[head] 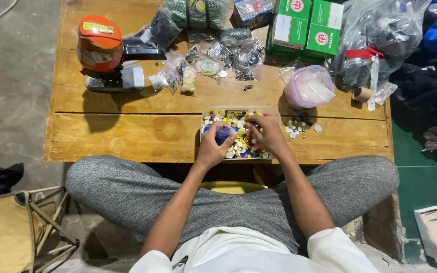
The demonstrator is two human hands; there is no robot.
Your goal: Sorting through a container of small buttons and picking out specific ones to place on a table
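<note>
Clear rectangular plastic tray (274,112) filled with mixed coloured buttons (yellow, white, blue, red) sits at the near edge of the worn yellow wooden bench (127,131), directly in front of the seated person. Both hands are in the tray.

Left hand (212,146): grip curled around a small dark-blue round object (222,134), held over the left part of the tray; object partly hidden by the fingers, kind not clear.

Right hand (269,135): fingertips drawn together and resting down among the buttons at the tray's upper right; cannot tell whether anything is pinched between them.

Just right of the tray: loose cluster of small white buttons (296,127) on the bench. Behind that, a round lilac-tinted plastic tub (309,87) holding clear bags. Behind the tray: several small clear bags of dark and pale fittings (228,53). Far left: orange-and-grey hand press tool (104,53). Back right: two green cardboard boxes (305,26), beside them a large clear bag of dark items (380,40) tied with red tape.
</note>
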